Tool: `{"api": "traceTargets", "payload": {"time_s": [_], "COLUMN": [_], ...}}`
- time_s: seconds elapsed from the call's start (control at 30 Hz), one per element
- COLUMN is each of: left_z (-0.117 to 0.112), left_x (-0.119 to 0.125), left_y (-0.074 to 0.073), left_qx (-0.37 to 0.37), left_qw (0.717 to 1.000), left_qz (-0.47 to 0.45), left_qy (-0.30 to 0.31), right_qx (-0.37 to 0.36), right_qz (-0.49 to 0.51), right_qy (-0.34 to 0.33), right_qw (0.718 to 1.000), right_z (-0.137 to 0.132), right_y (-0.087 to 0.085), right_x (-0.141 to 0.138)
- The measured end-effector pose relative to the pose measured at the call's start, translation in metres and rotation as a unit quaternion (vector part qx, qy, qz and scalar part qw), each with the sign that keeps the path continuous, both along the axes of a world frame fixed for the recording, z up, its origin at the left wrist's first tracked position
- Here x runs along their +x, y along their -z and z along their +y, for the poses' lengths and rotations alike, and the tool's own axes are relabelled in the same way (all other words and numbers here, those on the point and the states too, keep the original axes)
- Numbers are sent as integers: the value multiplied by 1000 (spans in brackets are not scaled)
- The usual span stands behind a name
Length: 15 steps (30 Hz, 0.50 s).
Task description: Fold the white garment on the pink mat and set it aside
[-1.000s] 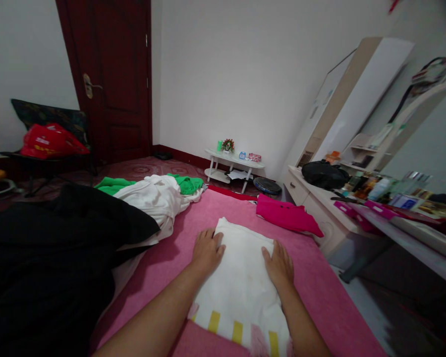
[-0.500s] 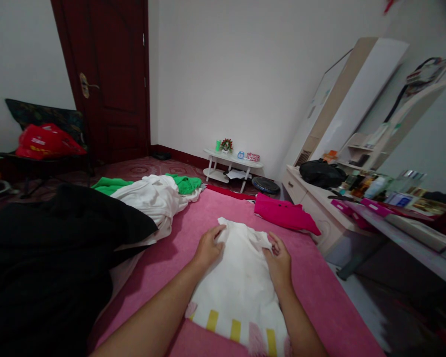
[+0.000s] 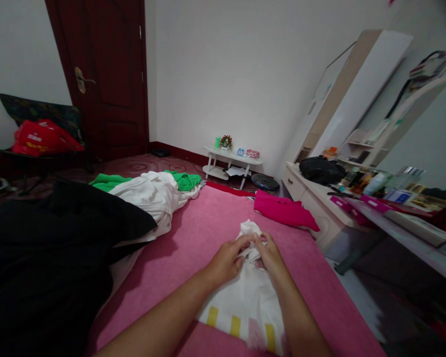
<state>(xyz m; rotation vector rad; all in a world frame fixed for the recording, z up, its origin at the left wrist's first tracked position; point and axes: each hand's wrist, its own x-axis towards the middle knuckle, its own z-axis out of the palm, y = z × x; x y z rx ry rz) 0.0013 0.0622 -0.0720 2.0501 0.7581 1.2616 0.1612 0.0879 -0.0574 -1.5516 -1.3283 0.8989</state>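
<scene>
A small white garment (image 3: 241, 292) with yellow and pink blocks along its near hem lies on the pink bedspread (image 3: 163, 282). Its far end is bunched up between my two hands. My left hand (image 3: 228, 259) pinches the gathered cloth from the left. From the right, my right hand (image 3: 267, 253) grips the same bunch, and the fingertips of both hands meet over it. A crumpled tip of white fabric sticks out beyond the fingers. The exact kind of garment is hard to make out while it is gathered.
Black cloth (image 3: 52, 258) and a white-and-green heap of clothes (image 3: 152, 196) lie along the left. A folded magenta garment (image 3: 284, 210) rests at the far right of the bed. Beyond are a low white table (image 3: 232, 156) and, rightward, a cluttered dresser (image 3: 305, 191).
Both hands have come together from the garment's two far corners. The spread-out far end is now gathered into a bunch between them.
</scene>
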Motion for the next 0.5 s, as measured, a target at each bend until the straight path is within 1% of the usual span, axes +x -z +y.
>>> {"api": "traceTargets", "payload": {"time_s": [0.07,0.13,0.2,0.27,0.33,0.4,0.43,0.5], "left_z": [-3,-5,-7,-8,-7,-5,-3,1], "left_x": [-1,-2,-2,-2,-4,-8,-10,-14], "left_y": [-1,-3,-6,-10,-13,-14,-14,-9], "left_qx": [-16,-22,-21,-18,-9,-3,-8,-41], "left_qw": [1000,999,998,998,997,992,989,981], "left_qz": [7,31,53,57,66,97,117,155], "left_qy": [13,20,22,4,-36,-79,-94,-106], "right_qx": [-12,-7,14,53,116,188,223,281], "right_qz": [7,-1,-2,25,54,67,75,111], "right_qy": [-5,-20,-20,-3,32,94,131,204], "right_qw": [1000,1000,1000,998,991,975,963,931], "right_z": [-2,-3,-4,-3,-1,0,0,-3], "right_y": [-1,0,1,-1,-7,-20,-28,-46], "right_x": [-1,0,3,8,18,31,39,54]}}
